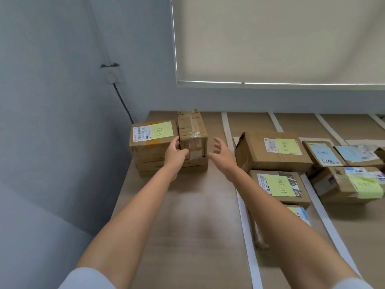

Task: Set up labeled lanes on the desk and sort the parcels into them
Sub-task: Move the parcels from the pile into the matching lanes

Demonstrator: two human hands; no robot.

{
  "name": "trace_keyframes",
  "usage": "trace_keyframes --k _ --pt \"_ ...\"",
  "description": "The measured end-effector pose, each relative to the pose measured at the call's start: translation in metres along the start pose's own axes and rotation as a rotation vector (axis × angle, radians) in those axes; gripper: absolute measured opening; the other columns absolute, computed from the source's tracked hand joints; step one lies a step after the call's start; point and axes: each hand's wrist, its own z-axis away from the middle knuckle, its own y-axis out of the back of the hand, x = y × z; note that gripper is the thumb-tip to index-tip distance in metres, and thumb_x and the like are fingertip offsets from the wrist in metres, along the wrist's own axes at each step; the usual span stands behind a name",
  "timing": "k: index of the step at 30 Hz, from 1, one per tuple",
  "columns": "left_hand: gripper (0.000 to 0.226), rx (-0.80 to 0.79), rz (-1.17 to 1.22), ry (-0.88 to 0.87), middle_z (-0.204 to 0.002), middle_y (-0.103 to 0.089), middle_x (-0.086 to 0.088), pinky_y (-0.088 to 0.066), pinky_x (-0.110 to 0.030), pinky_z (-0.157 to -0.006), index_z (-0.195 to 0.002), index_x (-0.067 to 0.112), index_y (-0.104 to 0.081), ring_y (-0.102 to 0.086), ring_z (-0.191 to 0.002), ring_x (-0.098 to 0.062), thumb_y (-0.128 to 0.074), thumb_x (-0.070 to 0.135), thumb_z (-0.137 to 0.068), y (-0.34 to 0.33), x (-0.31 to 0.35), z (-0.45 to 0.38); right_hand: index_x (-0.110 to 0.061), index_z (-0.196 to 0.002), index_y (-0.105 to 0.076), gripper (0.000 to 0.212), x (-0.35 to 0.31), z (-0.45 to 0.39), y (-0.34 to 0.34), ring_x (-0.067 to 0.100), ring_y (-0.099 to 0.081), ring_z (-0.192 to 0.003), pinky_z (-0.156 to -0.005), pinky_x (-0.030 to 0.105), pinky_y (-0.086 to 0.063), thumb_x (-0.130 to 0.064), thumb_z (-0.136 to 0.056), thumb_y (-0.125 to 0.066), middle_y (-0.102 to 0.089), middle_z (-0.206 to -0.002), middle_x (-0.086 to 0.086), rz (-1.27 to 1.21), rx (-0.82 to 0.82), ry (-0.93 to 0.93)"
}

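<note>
Left hand (175, 152) grips the taped parcel (192, 135); right hand (221, 152) hovers beside it, fingers spread.

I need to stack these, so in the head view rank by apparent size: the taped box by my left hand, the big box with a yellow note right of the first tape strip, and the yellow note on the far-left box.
1. Big brown cardboard box.
2. Tape-wrapped brown cardboard box.
3. Yellow paper note.

Left of the nearest white tape strip (245, 215): three parcels (192, 132). Right of it: at least seven parcels, further ones cut off. Tape strips: five visible. Yellow notes (162, 132): five.
</note>
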Motion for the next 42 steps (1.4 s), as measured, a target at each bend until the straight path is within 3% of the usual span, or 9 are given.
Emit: trace_keyframes --k 3,8,12,21,25,30,34,38,42 --pt "0.063 0.028 -0.027 -0.018 -0.144 -0.043 -0.002 -0.041 -0.036 -0.104 -0.145 0.023 -0.031 -0.042 -0.129 -0.02 -0.049 0.002 -0.088 -0.008 -0.002 -0.017 -0.019 -0.147 -0.023 0.072 0.001 -0.027 -0.005 0.019 -0.041 -0.124 -0.085 0.022 -0.04 -0.01 -0.086 -0.059 -0.037 -0.145 0.006 -0.031 -0.01 0.005" --pt "0.064 0.058 -0.109 -0.054 -0.15 -0.034 -0.001 -0.032 -0.037 -0.111 -0.146 0.022 -0.028 -0.032 -0.137 -0.02 -0.05 0.005 -0.089 -0.024 -0.008 -0.026 -0.019 -0.142 -0.032 0.071 0.003 -0.048 -0.016 0.009 -0.044 -0.107 -0.089 0.027 -0.039 -0.015 -0.08 -0.067 -0.049 -0.117 -0.009 -0.09 -0.03 0.039" --pt "0.069 0.047 -0.072 -0.033 -0.15 -0.034 0.0 -0.033 -0.042 -0.112 -0.148 0.025 -0.021 -0.032 -0.137 -0.02 -0.05 0.005 -0.089 -0.035 -0.011 -0.028 -0.019 -0.139 -0.035 0.066 0.011 -0.053 -0.02 0.011 -0.051 -0.105 -0.094 0.035 -0.048 -0.006 -0.08 -0.063 -0.054 -0.124 0.001 -0.118 -0.047 0.017" --pt "0.066 0.058 0.011 -0.016 -0.145 -0.041 0.0 -0.035 -0.031 -0.104 -0.147 0.026 -0.025 -0.037 -0.133 -0.019 -0.05 0.004 -0.09 -0.041 -0.009 -0.024 -0.02 -0.139 -0.038 0.066 0.01 -0.046 -0.013 0.013 -0.047 -0.111 -0.095 0.029 -0.042 -0.004 -0.08 -0.062 -0.054 -0.124 -0.002 -0.138 -0.035 0.058" --pt "0.065 0.022 0.021 -0.038 -0.145 -0.041 0.001 -0.032 -0.024 -0.095 -0.146 0.026 -0.026 -0.037 -0.132 -0.019 -0.05 0.005 -0.089 -0.037 0.003 0.003 -0.021 -0.139 -0.038 0.064 0.001 -0.018 -0.002 0.009 -0.041 -0.112 -0.09 0.021 -0.039 -0.008 -0.08 -0.062 -0.05 -0.123 -0.006 -0.134 -0.009 0.074" --pt "0.065 -0.002 0.047 -0.066 -0.146 -0.04 0.0 -0.033 -0.029 -0.102 -0.146 0.025 -0.027 -0.034 -0.135 -0.02 -0.051 0.005 -0.089 -0.027 0.017 0.06 -0.02 -0.138 -0.038 0.063 -0.013 0.037 0.014 0.019 -0.043 -0.127 -0.105 0.04 -0.04 -0.013 -0.08 -0.062 -0.05 -0.136 0.003 -0.151 0.024 0.07" --pt "0.064 -0.018 0.059 -0.06 -0.148 -0.037 -0.003 -0.031 -0.035 -0.108 -0.147 0.02 -0.026 -0.031 -0.138 -0.021 -0.051 0.004 -0.089 -0.02 0.021 0.11 -0.02 -0.129 -0.046 0.051 -0.017 0.088 0.019 0.015 -0.054 -0.112 -0.078 0.021 -0.044 -0.02 -0.081 -0.062 -0.058 -0.123 0.002 -0.205 0.048 0.085" --pt "0.056 0.013 0.103 -0.038 -0.138 -0.047 -0.007 -0.037 -0.028 -0.095 -0.141 0.013 -0.033 -0.044 -0.122 -0.019 -0.053 0.009 -0.089 -0.015 0.026 0.146 -0.018 -0.119 -0.049 0.035 -0.023 0.127 0.019 0.009 -0.058 -0.095 -0.07 0.021 -0.045 -0.025 -0.087 -0.059 -0.06 -0.11 -0.001 -0.245 0.105 0.086" --pt "0.039 0.09 0.157 -0.017 -0.125 -0.053 -0.01 -0.041 -0.027 -0.083 -0.125 0.01 -0.042 -0.05 -0.102 -0.018 -0.056 0.018 -0.089 -0.009 0.031 0.165 -0.021 -0.108 -0.049 0.017 -0.025 0.154 0.017 0.014 -0.059 -0.091 -0.084 0.039 -0.053 -0.029 -0.094 -0.05 -0.059 -0.104 0.003 -0.268 0.176 0.066"
